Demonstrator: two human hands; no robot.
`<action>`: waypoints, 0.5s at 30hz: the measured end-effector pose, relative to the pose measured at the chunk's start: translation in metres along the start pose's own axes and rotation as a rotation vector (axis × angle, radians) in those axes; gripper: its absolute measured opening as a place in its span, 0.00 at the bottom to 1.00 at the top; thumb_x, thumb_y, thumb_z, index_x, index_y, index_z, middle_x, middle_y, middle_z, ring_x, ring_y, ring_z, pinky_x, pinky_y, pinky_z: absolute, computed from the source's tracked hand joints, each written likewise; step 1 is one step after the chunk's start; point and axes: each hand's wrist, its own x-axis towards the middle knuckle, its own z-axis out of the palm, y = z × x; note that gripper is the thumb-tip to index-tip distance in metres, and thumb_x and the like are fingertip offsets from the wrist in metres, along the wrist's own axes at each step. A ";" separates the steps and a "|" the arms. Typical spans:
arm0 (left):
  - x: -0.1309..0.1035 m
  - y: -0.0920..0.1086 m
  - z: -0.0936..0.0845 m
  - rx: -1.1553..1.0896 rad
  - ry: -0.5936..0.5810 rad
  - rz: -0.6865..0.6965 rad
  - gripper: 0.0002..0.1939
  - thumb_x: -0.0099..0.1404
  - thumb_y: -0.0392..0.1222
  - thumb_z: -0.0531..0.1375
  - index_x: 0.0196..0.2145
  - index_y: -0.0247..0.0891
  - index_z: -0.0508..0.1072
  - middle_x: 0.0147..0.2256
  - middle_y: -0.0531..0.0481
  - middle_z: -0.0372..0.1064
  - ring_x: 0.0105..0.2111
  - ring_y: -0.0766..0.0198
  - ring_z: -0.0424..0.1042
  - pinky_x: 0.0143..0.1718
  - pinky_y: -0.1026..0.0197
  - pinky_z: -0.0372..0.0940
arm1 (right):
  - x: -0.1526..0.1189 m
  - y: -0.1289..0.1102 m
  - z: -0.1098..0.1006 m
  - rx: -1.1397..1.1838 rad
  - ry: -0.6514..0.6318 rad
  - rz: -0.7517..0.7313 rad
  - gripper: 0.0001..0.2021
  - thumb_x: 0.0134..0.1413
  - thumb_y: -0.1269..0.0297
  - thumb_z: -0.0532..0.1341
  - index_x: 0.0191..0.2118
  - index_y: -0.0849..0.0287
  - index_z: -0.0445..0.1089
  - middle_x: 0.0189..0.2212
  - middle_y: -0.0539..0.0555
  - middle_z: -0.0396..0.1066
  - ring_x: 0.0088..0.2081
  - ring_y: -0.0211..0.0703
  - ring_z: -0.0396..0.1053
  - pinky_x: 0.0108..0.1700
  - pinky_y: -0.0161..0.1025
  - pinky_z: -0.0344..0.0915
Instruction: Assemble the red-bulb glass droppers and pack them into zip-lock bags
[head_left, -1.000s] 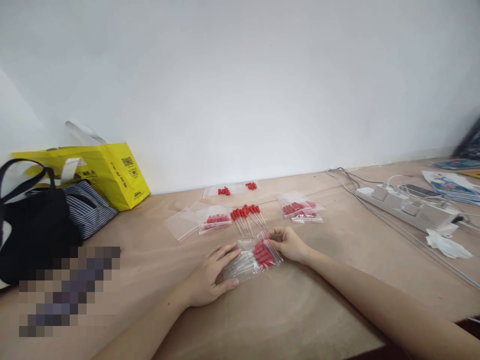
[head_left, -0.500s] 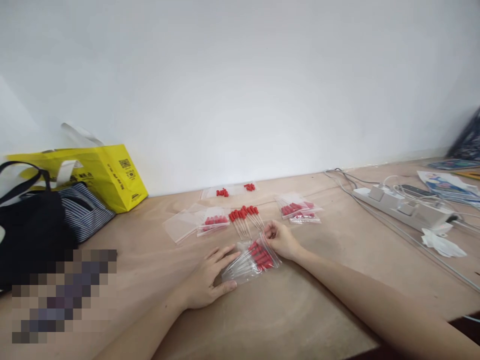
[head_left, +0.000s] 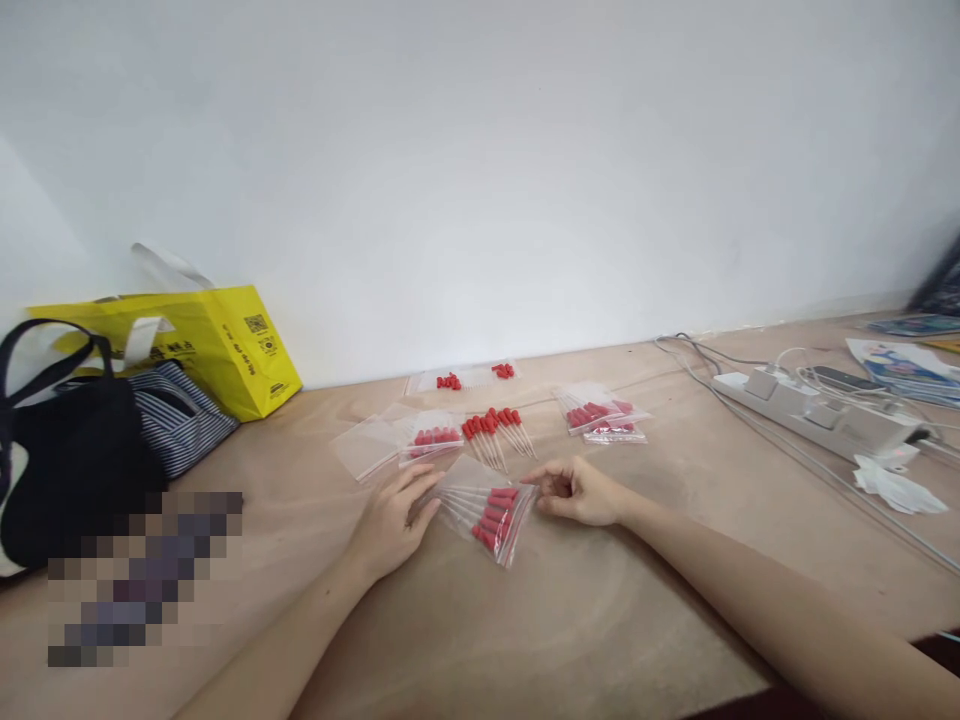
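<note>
A clear zip bag [head_left: 495,515] lies on the table in front of me, holding several glass droppers with red rubber bulbs. The bulbs point right, toward the zip edge, and the thin glass tips point left. At the bag's left edge is my left hand [head_left: 391,525], its thumb and fingers apart and the fingertips at the plastic. My right hand [head_left: 581,492] rests at the upper right corner, fingers curved and thumb apart from the forefinger. Just behind the bag lie loose red-bulbed droppers [head_left: 495,430] in a fanned row.
Filled bags [head_left: 600,412] lie right of the loose droppers; another filled bag [head_left: 435,437] and flat bags [head_left: 367,448] lie left. Red bulbs [head_left: 448,382] sit near the wall. A power strip [head_left: 817,412] with cables stands right, and a yellow bag [head_left: 247,360] left.
The bag has turned, so its zip edge now faces lower right. My left hand has drawn back left off the bag, and my right hand has loosened from the zip edge.
</note>
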 end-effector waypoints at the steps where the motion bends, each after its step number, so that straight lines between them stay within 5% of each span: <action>1: -0.001 0.005 0.002 -0.037 -0.008 0.019 0.15 0.62 0.42 0.51 0.46 0.39 0.67 0.47 0.45 0.64 0.47 0.56 0.64 0.48 0.52 0.60 | -0.001 0.000 -0.001 -0.104 0.043 -0.051 0.16 0.45 0.68 0.57 0.44 0.58 0.68 0.23 0.48 0.65 0.22 0.31 0.59 0.24 0.28 0.56; 7: -0.004 0.028 0.011 -0.103 -0.183 0.044 0.23 0.59 0.47 0.54 0.52 0.41 0.61 0.54 0.44 0.55 0.51 0.53 0.59 0.49 0.51 0.59 | 0.001 0.004 0.000 -0.661 0.148 -0.352 0.13 0.51 0.67 0.54 0.42 0.54 0.69 0.30 0.52 0.68 0.26 0.33 0.64 0.26 0.30 0.54; 12: 0.004 0.022 0.014 -0.080 -0.013 -0.003 0.16 0.62 0.42 0.51 0.47 0.38 0.64 0.51 0.42 0.58 0.50 0.53 0.60 0.49 0.50 0.58 | 0.004 0.006 0.008 -0.870 0.187 -0.480 0.12 0.55 0.67 0.49 0.35 0.57 0.69 0.24 0.50 0.67 0.23 0.31 0.62 0.24 0.32 0.49; 15: 0.004 0.026 0.012 -0.152 0.030 0.103 0.13 0.61 0.44 0.52 0.42 0.38 0.66 0.42 0.44 0.63 0.43 0.58 0.65 0.43 0.56 0.62 | 0.005 0.006 0.011 -0.923 0.217 -0.513 0.11 0.53 0.68 0.49 0.30 0.59 0.68 0.21 0.49 0.66 0.22 0.32 0.60 0.24 0.33 0.47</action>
